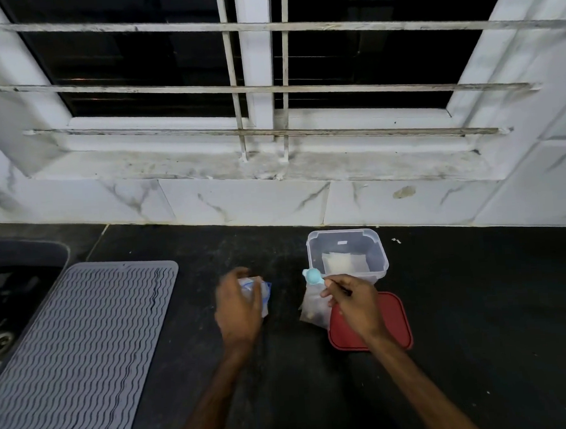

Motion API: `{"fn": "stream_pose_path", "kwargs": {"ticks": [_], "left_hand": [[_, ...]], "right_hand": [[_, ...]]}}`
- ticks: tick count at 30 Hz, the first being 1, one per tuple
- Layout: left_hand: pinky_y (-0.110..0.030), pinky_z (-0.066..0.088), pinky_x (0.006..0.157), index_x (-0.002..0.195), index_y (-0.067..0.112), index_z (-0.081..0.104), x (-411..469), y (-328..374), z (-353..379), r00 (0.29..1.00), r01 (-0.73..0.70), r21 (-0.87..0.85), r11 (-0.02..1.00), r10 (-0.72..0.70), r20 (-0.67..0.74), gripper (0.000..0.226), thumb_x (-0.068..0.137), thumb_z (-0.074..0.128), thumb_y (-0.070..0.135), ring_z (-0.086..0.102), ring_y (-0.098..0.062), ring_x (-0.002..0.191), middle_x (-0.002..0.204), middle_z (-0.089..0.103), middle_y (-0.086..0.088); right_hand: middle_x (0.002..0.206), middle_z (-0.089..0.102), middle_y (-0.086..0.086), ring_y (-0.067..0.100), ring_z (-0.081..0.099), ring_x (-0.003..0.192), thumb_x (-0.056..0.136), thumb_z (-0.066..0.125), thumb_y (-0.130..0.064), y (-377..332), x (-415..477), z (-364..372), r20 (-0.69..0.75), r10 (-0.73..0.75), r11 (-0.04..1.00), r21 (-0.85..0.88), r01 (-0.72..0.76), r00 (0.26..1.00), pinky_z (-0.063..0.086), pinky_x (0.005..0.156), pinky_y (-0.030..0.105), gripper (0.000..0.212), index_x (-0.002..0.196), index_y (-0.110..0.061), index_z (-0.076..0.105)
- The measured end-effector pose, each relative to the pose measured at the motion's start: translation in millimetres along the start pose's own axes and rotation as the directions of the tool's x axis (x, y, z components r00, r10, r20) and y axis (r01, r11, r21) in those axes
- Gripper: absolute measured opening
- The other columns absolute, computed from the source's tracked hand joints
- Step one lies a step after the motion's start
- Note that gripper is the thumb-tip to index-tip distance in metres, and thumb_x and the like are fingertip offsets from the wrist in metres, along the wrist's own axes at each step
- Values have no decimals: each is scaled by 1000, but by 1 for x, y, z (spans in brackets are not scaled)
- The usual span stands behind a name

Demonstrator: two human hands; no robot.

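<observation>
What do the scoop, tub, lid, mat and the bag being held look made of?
The scoop: light blue, matte, probably moulded plastic. The tub: clear rigid plastic; a packet shows through its wall. The lid: red, smooth, likely plastic. The mat: grey, wavy ribs, looks like silicone or rubber. The bag in the left hand: thin clear film with blue print, blurred.

You have dim indoor light; the window (381, 59) is black and gives none. The tiles (241, 203) read brightest, the dark counter (496, 317) loses detail. Your left hand (239, 303) is motion-blurred; your right hand (353, 303) and spoon (312, 275) are fairly sharp. Wide-angle distortion bows the bars (379, 25) toward the edges.
</observation>
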State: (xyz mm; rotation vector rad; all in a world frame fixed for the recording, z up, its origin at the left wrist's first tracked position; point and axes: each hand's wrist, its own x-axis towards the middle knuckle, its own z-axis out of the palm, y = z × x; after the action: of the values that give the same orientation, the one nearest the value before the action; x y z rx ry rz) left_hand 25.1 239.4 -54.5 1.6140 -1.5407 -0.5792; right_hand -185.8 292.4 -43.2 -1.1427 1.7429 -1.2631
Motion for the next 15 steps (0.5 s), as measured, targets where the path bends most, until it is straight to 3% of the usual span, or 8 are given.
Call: {"fn": "stream_pose_path", "kwargs": {"ticks": [2, 5, 7, 10, 15], "left_hand": [[-41, 47, 90, 127, 16, 51, 21, -23, -10, 990, 139, 154, 978, -139, -9, 56, 83, 70, 44, 47, -27, 117, 128, 50, -10], [-48, 44, 96, 135, 13, 45, 43, -49, -10, 917, 249, 396, 884, -347, 196, 72, 80, 68, 54, 40, -34, 127, 138, 40, -16], [-41, 50, 92, 126, 17, 56, 51, -59, -8, 863, 215, 437, 873, -379, 335, 56, 85, 62, 54, 53, -27, 114, 126, 54, -10], [-38, 55, 84, 108, 18, 64, 53, -60, -5, 849, 244, 375, 894, -384, 363, 24, 91, 59, 34, 63, -19, 93, 105, 67, -4], [-36, 48, 81, 109, 11, 54, 50, -54, -3, 854, 340, 291, 894, -423, 304, 23, 93, 56, 27, 62, -30, 101, 107, 63, -11]], "right_hand": [[75, 74, -2, 13, 69, 65, 92, 63, -11, -6, 2, 15, 83, -49, 998, -40, 52, 995, 56, 60, 25, 12, 96, -17, 72], [75, 72, -5, 8, 66, 61, 93, 63, -21, -9, 11, 50, 213, -77, 970, -211, 123, 974, 58, 64, 31, 11, 97, -21, 73], [79, 72, -7, 6, 66, 67, 93, 62, -27, -11, 18, 77, 302, -85, 915, -353, 194, 950, 57, 70, 33, 13, 97, -23, 73], [94, 72, -5, 7, 65, 82, 95, 57, -28, -15, 25, 108, 401, -52, 815, -513, 271, 915, 55, 78, 30, 17, 102, -22, 71], [90, 72, 3, 18, 67, 82, 92, 57, -25, -13, 29, 138, 389, 20, 717, -647, 258, 921, 56, 77, 34, 18, 91, -15, 72]]}}
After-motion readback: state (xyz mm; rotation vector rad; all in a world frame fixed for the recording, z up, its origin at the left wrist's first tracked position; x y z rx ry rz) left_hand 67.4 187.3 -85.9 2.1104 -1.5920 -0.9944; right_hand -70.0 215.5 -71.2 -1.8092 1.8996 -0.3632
